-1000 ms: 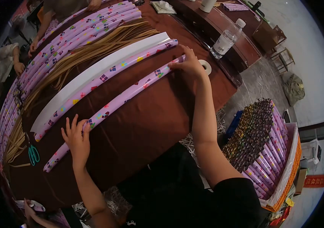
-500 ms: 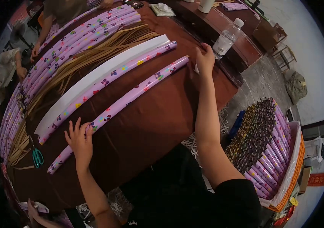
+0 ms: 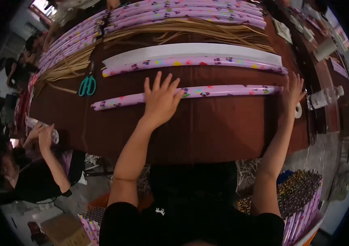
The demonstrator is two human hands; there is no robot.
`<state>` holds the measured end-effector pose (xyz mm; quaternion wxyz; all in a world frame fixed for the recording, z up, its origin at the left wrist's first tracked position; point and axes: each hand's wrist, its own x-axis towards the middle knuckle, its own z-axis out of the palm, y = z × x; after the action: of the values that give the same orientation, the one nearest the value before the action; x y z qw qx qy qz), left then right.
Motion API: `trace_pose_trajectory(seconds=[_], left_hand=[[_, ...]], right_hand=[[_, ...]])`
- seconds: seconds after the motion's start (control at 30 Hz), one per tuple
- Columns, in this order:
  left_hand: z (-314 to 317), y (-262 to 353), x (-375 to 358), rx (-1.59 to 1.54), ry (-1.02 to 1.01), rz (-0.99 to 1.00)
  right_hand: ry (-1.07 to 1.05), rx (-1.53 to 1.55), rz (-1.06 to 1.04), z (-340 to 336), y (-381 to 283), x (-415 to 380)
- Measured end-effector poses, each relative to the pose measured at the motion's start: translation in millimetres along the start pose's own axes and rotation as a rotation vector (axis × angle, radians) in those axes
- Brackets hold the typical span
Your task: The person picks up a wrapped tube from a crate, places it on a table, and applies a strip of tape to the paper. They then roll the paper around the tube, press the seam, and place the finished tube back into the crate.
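A long roll of purple patterned wrapping paper (image 3: 223, 91) lies crosswise on the brown tablecloth in front of me. My left hand (image 3: 161, 100) rests flat over its left half, fingers spread. At its right end is my right hand (image 3: 292, 92), fingers stretched out, holding nothing. A white tape roll (image 3: 298, 110) sits just beside the right wrist, partly hidden. Beyond the roll lies a partly rolled sheet of the same paper (image 3: 191, 50), its white back showing along the far side. Green-handled scissors (image 3: 87, 86) lie to the left.
Brown strips (image 3: 191, 29) and several purple rolls (image 3: 182, 14) lie across the far side. A water bottle (image 3: 324, 98) is at the right. A co-worker's hands (image 3: 45, 134) hold a roll at the left. Below right stands a basket of finished rolls (image 3: 305, 221).
My view has turned left, so the roll now lies nearly level. My right hand, earlier near the bottle, is now at the roll's right end. The left hand stays on the roll.
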<state>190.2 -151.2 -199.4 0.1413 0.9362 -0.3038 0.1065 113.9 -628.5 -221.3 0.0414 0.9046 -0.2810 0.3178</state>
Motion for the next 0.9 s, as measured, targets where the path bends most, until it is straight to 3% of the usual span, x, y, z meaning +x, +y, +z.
trace_pose_trajectory(seconds=[0.07, 0.13, 0.17, 0.33, 0.43, 0.53, 0.63, 0.7, 0.73, 0.77, 0.83, 0.87, 0.9], left_hand=[[2.4, -1.3, -1.7, 0.008, -0.026, -0.017], [2.7, -0.7, -2.6, -0.009, -0.019, -0.029], [3.8, -0.9, -2.3, -0.02, -0.008, -0.026], [3.1, -3.9, -3.2, -0.019, 0.034, -0.029], [1.8, -16.7, -3.3, 0.058, 0.035, -0.245], [-17.9, -37.4, -1.5, 0.187, -0.147, -0.6], [-25.8, -46.6, -1.5, 0.173, -0.187, -0.689], [-15.5, -47.4, -1.8, 0.232, -0.021, -0.557], [-11.1, -48.6, -1.1, 0.281, 0.102, -0.45], [-6.9, -50.3, 0.1, 0.264, 0.229, -0.318], [-9.0, -43.8, 5.1, 0.064, 0.27, -0.081], [-0.5, -39.2, 6.1, -0.062, 0.271, 0.014], [-6.4, -32.1, 4.7, -0.18, 0.131, 0.097]], right_hand=[[-0.079, 0.09, -0.276, -5.5, -19.1, -1.9], [-0.176, 0.278, -0.236, 5.4, -50.2, -13.1], [-0.273, 0.159, -0.195, 3.8, -61.6, -19.7], [-0.354, 0.038, -0.203, 17.6, -53.1, -19.9], [-0.351, 0.043, -0.191, 19.8, -52.5, -19.5], [-0.36, 0.051, -0.176, 20.1, -51.2, -18.2], [-0.343, 0.084, -0.193, 12.8, -56.5, -18.4], [-0.122, 0.238, -0.347, -0.2, -62.7, -15.8], [-0.113, 0.236, -0.351, -9.7, -65.4, -13.0], [-0.283, 0.46, -0.352, -20.7, -66.7, -11.4], [-0.58, 0.789, -0.312, -77.9, -104.7, -20.0], [-0.561, 0.615, -0.477, -70.4, -100.5, -23.2], [-0.536, 0.437, -0.635, -62.5, -96.7, -26.5]])
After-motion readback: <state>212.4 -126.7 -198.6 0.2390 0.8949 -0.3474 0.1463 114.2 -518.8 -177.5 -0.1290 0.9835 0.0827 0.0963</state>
